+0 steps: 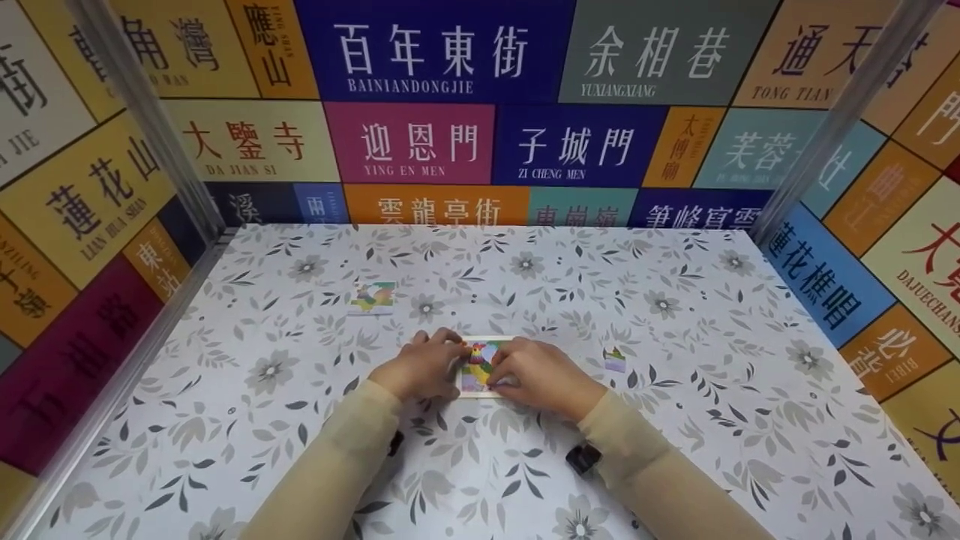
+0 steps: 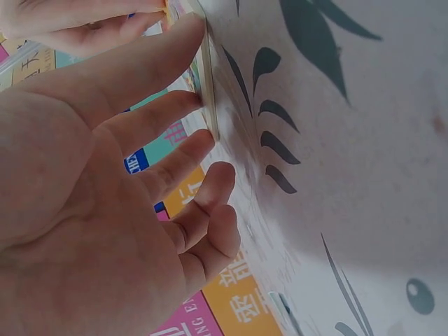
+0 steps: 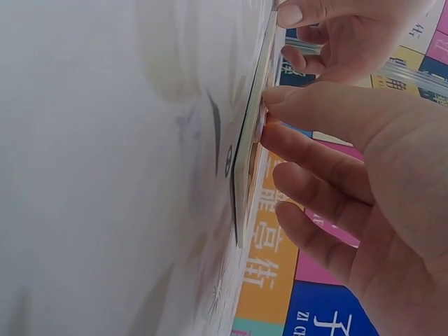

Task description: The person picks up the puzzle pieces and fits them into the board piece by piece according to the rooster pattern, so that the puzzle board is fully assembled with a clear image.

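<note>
A small jigsaw puzzle board (image 1: 472,394) with a pale rim lies flat on the table, showing a colourful picture with a red and yellow bird. My left hand (image 1: 424,364) holds the board's left side, thumb near the front corner and fingers farther back. In the left wrist view its fingertips meet the board's edge (image 2: 208,77). Over the right half of the board, my right hand (image 1: 541,375) pinches a puzzle piece between thumb and forefinger at the board's surface. That piece is mostly hidden by the fingers. The right wrist view shows the other fingers loosely bent beside the board (image 3: 245,175).
Loose puzzle pieces (image 1: 373,298) lie farther back to the left. Another puzzle piece (image 1: 614,360) lies to the right of my right hand. A leaf-patterned cloth (image 1: 465,465) covers the table, and panels with Chinese lettering (image 1: 431,60) wall in the back and sides.
</note>
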`<move>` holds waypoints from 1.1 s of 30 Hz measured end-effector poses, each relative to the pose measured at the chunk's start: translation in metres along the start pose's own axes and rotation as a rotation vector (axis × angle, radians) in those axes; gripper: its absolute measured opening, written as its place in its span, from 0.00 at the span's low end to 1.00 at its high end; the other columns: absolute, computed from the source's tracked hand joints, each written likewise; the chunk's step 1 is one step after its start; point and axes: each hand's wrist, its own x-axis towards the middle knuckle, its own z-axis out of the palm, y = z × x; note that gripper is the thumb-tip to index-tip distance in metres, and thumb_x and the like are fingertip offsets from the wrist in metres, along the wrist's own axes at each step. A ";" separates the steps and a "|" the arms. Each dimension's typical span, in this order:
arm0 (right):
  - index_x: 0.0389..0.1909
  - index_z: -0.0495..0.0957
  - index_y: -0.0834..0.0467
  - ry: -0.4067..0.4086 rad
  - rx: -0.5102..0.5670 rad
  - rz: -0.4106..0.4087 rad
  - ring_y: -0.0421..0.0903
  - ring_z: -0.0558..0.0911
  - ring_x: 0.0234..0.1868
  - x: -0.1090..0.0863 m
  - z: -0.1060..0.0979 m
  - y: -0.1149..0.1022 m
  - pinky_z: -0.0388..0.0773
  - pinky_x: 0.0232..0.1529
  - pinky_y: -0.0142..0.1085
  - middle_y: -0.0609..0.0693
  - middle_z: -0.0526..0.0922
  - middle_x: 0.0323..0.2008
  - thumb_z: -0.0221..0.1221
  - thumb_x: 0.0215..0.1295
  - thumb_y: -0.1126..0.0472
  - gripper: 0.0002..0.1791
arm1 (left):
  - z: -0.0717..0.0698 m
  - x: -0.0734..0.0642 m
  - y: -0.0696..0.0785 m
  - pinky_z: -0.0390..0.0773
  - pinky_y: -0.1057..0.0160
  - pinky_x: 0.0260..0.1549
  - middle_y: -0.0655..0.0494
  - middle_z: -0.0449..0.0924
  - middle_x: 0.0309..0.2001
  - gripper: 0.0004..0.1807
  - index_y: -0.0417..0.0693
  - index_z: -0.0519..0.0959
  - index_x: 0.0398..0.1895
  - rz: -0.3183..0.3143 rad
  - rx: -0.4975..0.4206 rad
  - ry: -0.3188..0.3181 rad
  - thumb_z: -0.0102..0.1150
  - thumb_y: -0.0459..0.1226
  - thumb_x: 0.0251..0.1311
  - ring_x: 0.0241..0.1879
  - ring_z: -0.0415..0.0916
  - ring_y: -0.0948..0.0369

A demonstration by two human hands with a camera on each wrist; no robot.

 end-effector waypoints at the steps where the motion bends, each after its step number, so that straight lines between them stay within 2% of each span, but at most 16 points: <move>1: 0.38 0.92 0.48 0.001 -0.001 -0.003 0.46 0.83 0.46 0.000 0.000 0.000 0.82 0.49 0.40 0.46 0.86 0.44 0.72 0.61 0.56 0.06 | 0.000 0.000 0.000 0.67 0.42 0.67 0.51 0.64 0.75 0.37 0.54 0.74 0.72 0.004 0.000 0.001 0.75 0.40 0.58 0.68 0.62 0.44; 10: 0.38 0.92 0.47 0.011 0.033 0.007 0.45 0.83 0.47 -0.001 -0.003 0.001 0.81 0.49 0.40 0.45 0.86 0.45 0.72 0.62 0.57 0.04 | -0.003 -0.001 0.002 0.68 0.40 0.66 0.48 0.65 0.73 0.36 0.52 0.75 0.71 0.038 -0.010 0.025 0.76 0.39 0.56 0.66 0.63 0.42; 18: 0.39 0.91 0.49 -0.014 0.104 0.096 0.45 0.82 0.52 -0.008 -0.013 0.008 0.80 0.56 0.43 0.44 0.87 0.48 0.70 0.63 0.58 0.06 | -0.004 0.002 0.002 0.67 0.41 0.67 0.49 0.64 0.75 0.36 0.54 0.74 0.72 0.011 0.012 0.007 0.75 0.40 0.58 0.69 0.62 0.43; 25: 0.41 0.91 0.50 0.010 0.118 0.153 0.44 0.83 0.49 -0.022 -0.017 0.019 0.80 0.54 0.43 0.44 0.86 0.45 0.71 0.61 0.58 0.08 | -0.003 0.003 0.005 0.66 0.43 0.69 0.52 0.63 0.76 0.35 0.57 0.76 0.71 -0.024 0.007 -0.005 0.75 0.40 0.58 0.70 0.61 0.45; 33: 0.39 0.91 0.48 0.021 0.125 0.215 0.43 0.83 0.50 -0.039 -0.020 0.034 0.81 0.55 0.43 0.40 0.86 0.44 0.71 0.60 0.60 0.07 | -0.001 0.001 0.003 0.67 0.44 0.68 0.52 0.64 0.75 0.34 0.57 0.76 0.70 -0.031 -0.011 -0.006 0.75 0.39 0.58 0.69 0.62 0.46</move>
